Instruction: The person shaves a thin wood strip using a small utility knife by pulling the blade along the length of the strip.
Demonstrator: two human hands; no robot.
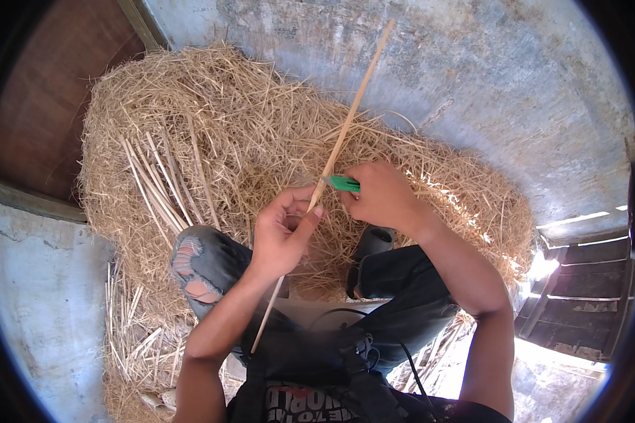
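Observation:
A long, thin, pale strip that looks like split bamboo [353,111] runs slantwise from near my lap up toward the wall. My left hand [283,229] pinches it near its middle between thumb and fingers, and its lower end sticks out below my wrist. Just above that grip, my right hand [384,194] is closed around a green-handled utility knife [344,183]. The knife's short blade meets the strip, or lies right beside it; the exact contact is too small to tell. My right fingers partly hide the handle.
Dry straw [212,92] is heaped in front of me against a weathered grey-blue wall [473,70]. Several pale strips [161,187] lie on the straw at the left, by my torn-jeans knee [199,264]. More thin sticks [130,338] lie lower left. Dark wooden slats [593,282] stand at right.

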